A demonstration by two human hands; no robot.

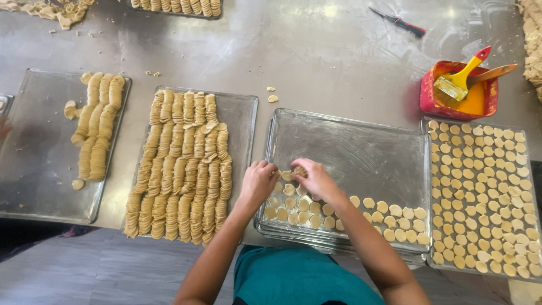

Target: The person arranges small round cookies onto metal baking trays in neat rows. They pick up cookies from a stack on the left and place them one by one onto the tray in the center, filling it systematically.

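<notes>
A person in a teal shirt [296,279] leans over a steel tabletop [327,53], both bare hands working above a shiny rectangular metal baking tray [361,152]. The left hand [258,182] hovers at the tray's near left edge, fingers curled downward; whether its grip holds a piece cannot be told. The right hand [317,178] has its grip pinched together on a small stack of thin round tan dough discs [299,170], just above the loose rows of pale dough discs [344,212] lying flat along the tray's near side. To the left, a second metal tray packed with long columns of stacked dough discs [180,164] sits beside the hands. To the right, a tray fully lined with flat discs [485,197] touches the working tray. Farther left, another tray holds a few stacked columns [97,124]. Beyond, a red square tub of yellow liquid [460,90] carries a yellow-handled brush [462,76], with red-handled scissors [398,22] lying farthest away.
</notes>
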